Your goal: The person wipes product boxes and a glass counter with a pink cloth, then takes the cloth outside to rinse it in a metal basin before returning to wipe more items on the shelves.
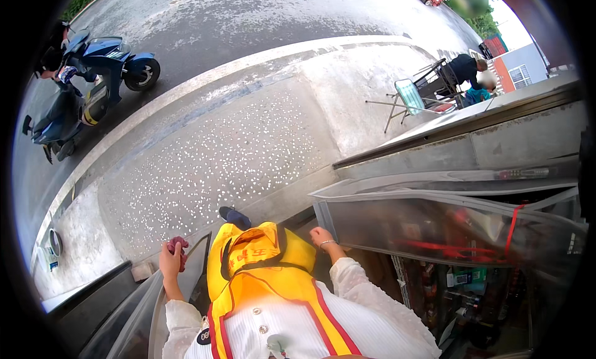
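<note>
My left hand (pixel 170 259) is closed around a crumpled dark red cloth (pixel 179 253), out to the left of my body. Below that hand hang folds of a clear plastic door curtain (pixel 139 307). My right hand (pixel 322 236), with a bracelet at the wrist, is curled with nothing visible in it. It is beside the grey edge strip (pixel 324 219) of another clear plastic curtain (pixel 400 224); whether they touch I cannot tell. A yellow apron (pixel 267 252) with red edging and writing covers my front. One dark shoe (pixel 235 218) shows beyond it on the doorway floor.
Pebble-studded paving (pixel 223 158) slopes from the doorway towards the road (pixel 209 28). A person on a blue scooter (pixel 98 84) is at the left. Folding chairs (pixel 409 97) and people (pixel 463 72) are at the right. Packed goods (pixel 465 284) stand behind the right curtain.
</note>
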Action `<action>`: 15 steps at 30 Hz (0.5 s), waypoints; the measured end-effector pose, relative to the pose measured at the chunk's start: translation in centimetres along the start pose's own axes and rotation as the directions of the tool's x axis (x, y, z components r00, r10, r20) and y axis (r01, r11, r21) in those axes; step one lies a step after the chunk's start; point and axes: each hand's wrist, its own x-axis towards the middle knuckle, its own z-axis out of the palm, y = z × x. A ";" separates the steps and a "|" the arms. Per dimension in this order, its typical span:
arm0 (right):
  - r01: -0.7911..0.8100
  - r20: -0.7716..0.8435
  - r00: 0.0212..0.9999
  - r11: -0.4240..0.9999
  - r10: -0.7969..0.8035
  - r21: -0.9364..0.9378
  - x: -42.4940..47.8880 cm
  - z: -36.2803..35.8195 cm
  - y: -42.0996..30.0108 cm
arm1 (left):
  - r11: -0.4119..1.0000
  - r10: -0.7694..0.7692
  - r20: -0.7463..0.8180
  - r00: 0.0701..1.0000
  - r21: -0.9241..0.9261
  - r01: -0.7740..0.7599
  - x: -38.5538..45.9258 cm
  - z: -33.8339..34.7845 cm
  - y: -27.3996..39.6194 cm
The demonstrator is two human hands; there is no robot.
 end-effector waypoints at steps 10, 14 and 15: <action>-0.393 0.359 0.861 0.919 0.360 0.022 9.4 -2.2 -9.1 | 0.886 -0.463 -0.168 0.870 -0.113 0.449 4.8 -8.8 -3.6; -0.270 0.418 0.844 0.939 0.337 -0.211 26.2 -2.2 -15.9 | 0.807 -0.580 -0.248 0.776 -0.304 0.506 5.8 -10.0 -2.9; -0.191 0.363 0.898 0.963 0.249 -0.189 29.0 -2.2 -21.4 | 0.783 -0.604 -0.263 0.753 -0.371 0.499 6.3 -9.8 -2.6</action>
